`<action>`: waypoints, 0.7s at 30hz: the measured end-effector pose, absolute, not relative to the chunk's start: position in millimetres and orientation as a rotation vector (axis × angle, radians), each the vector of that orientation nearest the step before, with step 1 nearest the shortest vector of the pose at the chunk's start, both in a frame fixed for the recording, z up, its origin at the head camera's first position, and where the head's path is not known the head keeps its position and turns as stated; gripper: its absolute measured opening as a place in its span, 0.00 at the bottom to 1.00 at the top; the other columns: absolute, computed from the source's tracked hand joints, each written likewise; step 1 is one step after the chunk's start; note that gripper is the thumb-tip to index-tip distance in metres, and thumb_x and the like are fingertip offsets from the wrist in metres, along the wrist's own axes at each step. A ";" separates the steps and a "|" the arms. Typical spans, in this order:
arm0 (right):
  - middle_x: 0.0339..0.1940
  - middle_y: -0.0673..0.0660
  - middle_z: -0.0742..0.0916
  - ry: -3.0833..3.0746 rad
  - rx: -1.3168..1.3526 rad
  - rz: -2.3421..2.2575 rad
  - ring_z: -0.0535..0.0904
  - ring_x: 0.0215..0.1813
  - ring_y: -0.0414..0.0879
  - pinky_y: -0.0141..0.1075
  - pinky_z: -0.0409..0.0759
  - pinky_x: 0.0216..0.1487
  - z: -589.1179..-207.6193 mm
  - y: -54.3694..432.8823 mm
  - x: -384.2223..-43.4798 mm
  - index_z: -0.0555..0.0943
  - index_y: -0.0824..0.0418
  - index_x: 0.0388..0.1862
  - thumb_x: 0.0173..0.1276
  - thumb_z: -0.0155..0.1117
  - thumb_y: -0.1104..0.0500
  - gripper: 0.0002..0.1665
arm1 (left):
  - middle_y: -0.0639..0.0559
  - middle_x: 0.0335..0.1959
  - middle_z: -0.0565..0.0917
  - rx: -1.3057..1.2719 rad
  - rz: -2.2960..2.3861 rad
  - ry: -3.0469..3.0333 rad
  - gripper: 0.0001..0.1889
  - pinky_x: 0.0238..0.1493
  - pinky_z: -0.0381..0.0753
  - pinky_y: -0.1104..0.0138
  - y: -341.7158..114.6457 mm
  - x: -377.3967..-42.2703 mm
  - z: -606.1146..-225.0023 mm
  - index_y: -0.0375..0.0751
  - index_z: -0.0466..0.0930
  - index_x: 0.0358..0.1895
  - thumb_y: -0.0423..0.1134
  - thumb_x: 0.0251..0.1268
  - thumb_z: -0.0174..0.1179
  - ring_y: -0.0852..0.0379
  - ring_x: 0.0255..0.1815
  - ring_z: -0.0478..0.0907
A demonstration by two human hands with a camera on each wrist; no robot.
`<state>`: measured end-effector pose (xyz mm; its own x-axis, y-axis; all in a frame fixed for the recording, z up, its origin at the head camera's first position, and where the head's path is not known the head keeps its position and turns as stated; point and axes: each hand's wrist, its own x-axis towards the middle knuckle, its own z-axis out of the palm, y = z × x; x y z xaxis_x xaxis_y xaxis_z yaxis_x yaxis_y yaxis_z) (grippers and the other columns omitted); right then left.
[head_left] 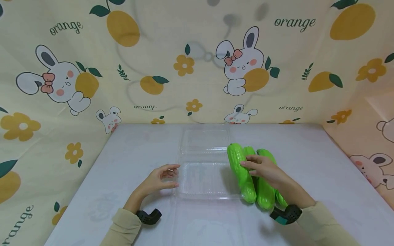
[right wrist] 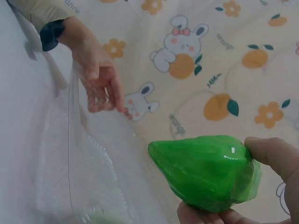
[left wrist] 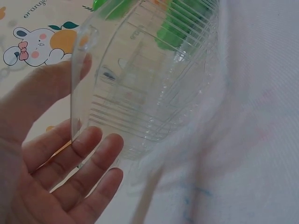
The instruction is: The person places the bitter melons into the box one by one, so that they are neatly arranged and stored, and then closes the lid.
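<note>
A clear plastic box point(head_left: 197, 196) lies in the middle of the table. My left hand point(head_left: 161, 177) is at its left edge, fingers loosely bent and apart. In the left wrist view, the fingertips of my left hand point(left wrist: 74, 172) are right at the clear rim. My right hand point(head_left: 264, 169) grips a long, shiny, bright-green cucumber-shaped vegetable point(head_left: 241, 174), which is over the box's right side. The right wrist view shows the tapered end of this vegetable point(right wrist: 205, 170) between thumb and fingers. Several similar green vegetables point(head_left: 266, 191) lie just right of it, partly behind the right hand.
Behind the box lies another shallow clear plastic section point(head_left: 204, 140). A white cloth point(head_left: 311, 164) covers the table. A printed curtain point(head_left: 203, 30) with rabbits and oranges hangs behind and along the sides. Both wrists wear a black device point(head_left: 149, 217).
</note>
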<state>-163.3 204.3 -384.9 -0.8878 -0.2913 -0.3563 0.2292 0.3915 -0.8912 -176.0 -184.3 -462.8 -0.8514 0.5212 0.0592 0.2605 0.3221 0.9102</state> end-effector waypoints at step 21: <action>0.65 0.69 0.75 2.137 -0.091 -1.603 0.78 0.58 0.44 0.48 0.76 0.68 -401.0 162.1 -168.1 0.64 0.75 0.67 0.71 0.58 0.49 0.37 | 0.34 0.53 0.79 0.721 1.545 2.337 0.34 0.59 0.78 0.73 -185.3 -175.7 -463.8 0.31 0.68 0.66 0.37 0.56 0.70 0.51 0.54 0.77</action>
